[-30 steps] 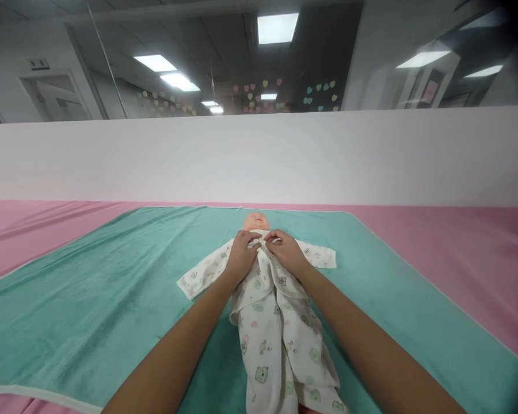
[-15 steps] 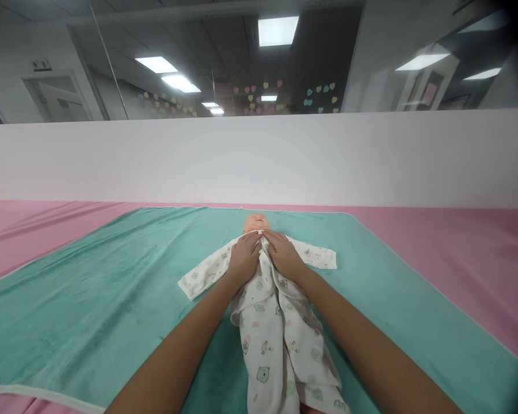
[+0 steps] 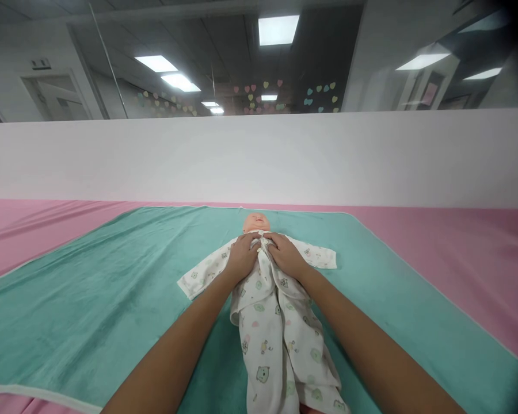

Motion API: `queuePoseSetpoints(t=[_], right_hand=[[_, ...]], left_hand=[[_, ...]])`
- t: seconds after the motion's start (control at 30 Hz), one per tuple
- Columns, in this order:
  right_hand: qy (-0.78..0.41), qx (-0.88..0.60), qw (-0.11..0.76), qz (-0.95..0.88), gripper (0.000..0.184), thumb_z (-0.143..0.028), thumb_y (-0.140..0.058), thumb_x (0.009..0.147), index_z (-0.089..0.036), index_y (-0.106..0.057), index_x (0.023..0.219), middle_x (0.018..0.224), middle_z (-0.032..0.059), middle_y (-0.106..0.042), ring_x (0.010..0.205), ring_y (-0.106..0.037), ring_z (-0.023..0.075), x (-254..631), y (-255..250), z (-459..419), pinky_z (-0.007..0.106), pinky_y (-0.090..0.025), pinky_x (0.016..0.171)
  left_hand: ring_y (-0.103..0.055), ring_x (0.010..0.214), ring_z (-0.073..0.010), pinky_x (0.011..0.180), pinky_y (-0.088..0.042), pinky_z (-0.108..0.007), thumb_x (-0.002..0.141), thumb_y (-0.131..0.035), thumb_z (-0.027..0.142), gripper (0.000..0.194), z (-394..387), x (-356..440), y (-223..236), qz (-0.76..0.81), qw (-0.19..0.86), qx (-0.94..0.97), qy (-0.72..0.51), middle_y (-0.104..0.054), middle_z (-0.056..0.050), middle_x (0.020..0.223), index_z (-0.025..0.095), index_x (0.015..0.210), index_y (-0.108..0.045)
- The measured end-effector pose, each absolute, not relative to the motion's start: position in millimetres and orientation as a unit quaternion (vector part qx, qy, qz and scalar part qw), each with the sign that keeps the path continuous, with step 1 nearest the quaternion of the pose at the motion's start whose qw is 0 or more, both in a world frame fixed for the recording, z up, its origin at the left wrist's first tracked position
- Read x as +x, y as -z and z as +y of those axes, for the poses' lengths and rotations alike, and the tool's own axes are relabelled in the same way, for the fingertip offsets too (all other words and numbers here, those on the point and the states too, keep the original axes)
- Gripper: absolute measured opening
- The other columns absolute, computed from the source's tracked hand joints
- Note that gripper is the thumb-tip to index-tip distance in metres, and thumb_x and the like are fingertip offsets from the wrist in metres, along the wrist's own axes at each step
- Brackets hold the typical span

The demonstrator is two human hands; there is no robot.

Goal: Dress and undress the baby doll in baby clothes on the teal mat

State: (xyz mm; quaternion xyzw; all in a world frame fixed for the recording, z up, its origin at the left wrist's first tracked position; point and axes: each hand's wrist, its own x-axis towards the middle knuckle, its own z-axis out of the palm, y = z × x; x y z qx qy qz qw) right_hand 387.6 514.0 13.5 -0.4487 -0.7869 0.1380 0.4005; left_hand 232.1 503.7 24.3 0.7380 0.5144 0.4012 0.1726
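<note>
A baby doll (image 3: 256,221) lies on its back, its head at the far end. It wears a white long-sleeved baby shirt (image 3: 259,293) printed with small animals, and matching white pants (image 3: 265,351). My left hand (image 3: 243,253) is on the left side of the shirt's upper front, fingers closed on the cloth near the collar. Facing it, my right hand (image 3: 285,253) grips the right side of the same front opening. Between my fingertips a small white bit of the shirt shows, too small to make out. Both sleeves lie spread outward.
Under the doll is a teal blanket (image 3: 112,299) with a pale edge, spread over a pink sheet (image 3: 457,259). A low white wall (image 3: 259,161) stands behind, with glass (image 3: 242,57) above it carrying heart-shaped stickers and light reflections.
My fingers went from a raised pinch at the collar to lying flatter on the chest, then bent slightly again. The doll and its clothes stay in nearly the same place.
</note>
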Motion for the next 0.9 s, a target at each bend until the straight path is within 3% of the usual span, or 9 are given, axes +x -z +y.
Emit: queuePoseSetpoints(t=[0.23, 0.53, 0.9], right_hand=[[-0.156, -0.422, 0.404, -0.796, 0.03, -0.019, -0.039, 0.081, -0.022, -0.058, 0.104, 0.109, 0.0031, -0.058, 0.105, -0.047, 0.019, 388.9, -13.9, 516.8, 0.034, -0.033, 0.094], [-0.124, -0.42, 0.397, -0.806, 0.031, -0.02, -0.038, 0.083, -0.02, -0.056, 0.108, 0.13, 0.0052, -0.046, 0.118, -0.04, 0.0196, 388.5, -7.5, 521.9, 0.037, -0.03, 0.099], [-0.12, -0.421, 0.395, -0.808, 0.035, -0.018, -0.037, 0.084, -0.023, -0.055, 0.112, 0.115, 0.0029, -0.057, 0.109, -0.046, 0.0179, 386.9, -13.1, 514.2, 0.034, -0.033, 0.096]], left_hand=[[-0.039, 0.12, -0.0218, 0.098, -0.031, -0.036, 0.084, -0.037, 0.028, 0.045, 510.9, 228.5, -22.1, 0.507, 0.163, 0.762, -0.367, -0.049, -0.002, 0.13, 0.026, 0.128, -0.046], [-0.042, 0.115, -0.0225, 0.092, -0.034, -0.041, 0.089, -0.029, 0.031, 0.039, 514.1, 229.1, -17.8, 0.516, 0.054, 0.793, -0.32, -0.051, -0.001, 0.128, 0.028, 0.121, -0.052], [-0.043, 0.115, -0.0217, 0.09, -0.035, -0.04, 0.091, -0.027, 0.033, 0.038, 513.0, 229.8, -16.0, 0.518, 0.036, 0.795, -0.314, -0.05, 0.0, 0.128, 0.028, 0.117, -0.053]])
